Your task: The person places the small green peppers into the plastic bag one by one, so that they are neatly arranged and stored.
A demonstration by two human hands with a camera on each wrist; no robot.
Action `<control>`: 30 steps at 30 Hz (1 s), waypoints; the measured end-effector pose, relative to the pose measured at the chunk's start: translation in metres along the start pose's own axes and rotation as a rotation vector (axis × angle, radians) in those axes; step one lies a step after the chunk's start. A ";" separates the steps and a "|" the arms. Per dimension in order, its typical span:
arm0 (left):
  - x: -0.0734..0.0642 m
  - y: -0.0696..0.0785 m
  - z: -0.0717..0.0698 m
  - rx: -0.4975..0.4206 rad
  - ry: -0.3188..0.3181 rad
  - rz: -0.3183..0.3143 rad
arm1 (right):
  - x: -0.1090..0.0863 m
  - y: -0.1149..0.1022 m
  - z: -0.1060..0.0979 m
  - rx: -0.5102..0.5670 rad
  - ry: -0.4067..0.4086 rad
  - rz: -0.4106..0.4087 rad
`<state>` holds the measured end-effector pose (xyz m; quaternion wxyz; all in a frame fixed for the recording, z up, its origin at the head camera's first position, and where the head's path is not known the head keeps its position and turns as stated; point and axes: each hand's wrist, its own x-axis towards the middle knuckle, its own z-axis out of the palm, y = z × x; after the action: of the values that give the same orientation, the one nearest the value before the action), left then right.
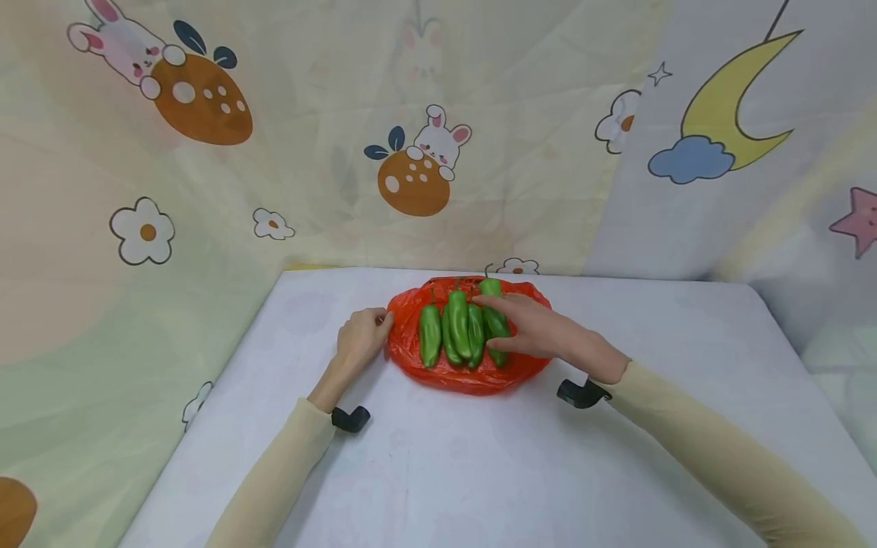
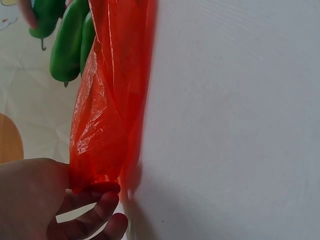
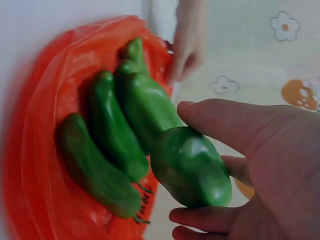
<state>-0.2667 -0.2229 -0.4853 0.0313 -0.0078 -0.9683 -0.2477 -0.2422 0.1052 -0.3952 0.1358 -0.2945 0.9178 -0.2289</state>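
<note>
A red plastic bag [image 1: 411,354] lies spread on the white table, with several long green peppers [image 1: 457,323] side by side on it. At the bag's left edge, my left hand [image 1: 361,335] pinches the plastic between thumb and fingers; the left wrist view shows the gathered red film [image 2: 100,145] there. Over the right side of the peppers, my right hand [image 1: 537,327] holds one green pepper [image 3: 190,167] between thumb and fingers. In the right wrist view this pepper points end-on at the camera, above the others. The fingers partly hide it in the head view.
The white table [image 1: 452,472] extends around the bag, its back edge against a printed cloth [image 1: 315,190] with rabbits, flowers and a moon. A dark strap piece [image 1: 351,419] sits at the left wrist and another [image 1: 582,393] at the right.
</note>
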 end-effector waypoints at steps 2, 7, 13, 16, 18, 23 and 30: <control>0.000 0.000 0.000 -0.001 -0.004 -0.005 | 0.007 0.000 0.006 -0.033 -0.003 0.011; 0.000 0.001 0.000 -0.003 -0.011 -0.005 | 0.018 0.002 0.019 -0.135 -0.011 0.073; 0.000 0.003 0.001 0.003 0.001 0.006 | 0.024 0.003 0.028 -0.180 -0.026 0.136; 0.000 0.003 0.003 0.010 0.004 0.009 | 0.025 0.003 0.030 -0.183 -0.029 0.140; 0.001 0.003 0.004 0.011 0.007 0.007 | 0.026 0.003 0.031 -0.179 -0.031 0.143; 0.001 0.003 0.004 0.008 0.019 0.011 | 0.026 0.001 0.030 -0.171 -0.038 0.156; 0.000 0.003 0.003 0.010 0.025 0.026 | 0.025 -0.001 0.028 -0.167 -0.034 0.155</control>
<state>-0.2666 -0.2190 -0.4870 0.0466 -0.0170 -0.9688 -0.2428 -0.2507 0.0796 -0.4212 0.1438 -0.2367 0.9513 -0.1356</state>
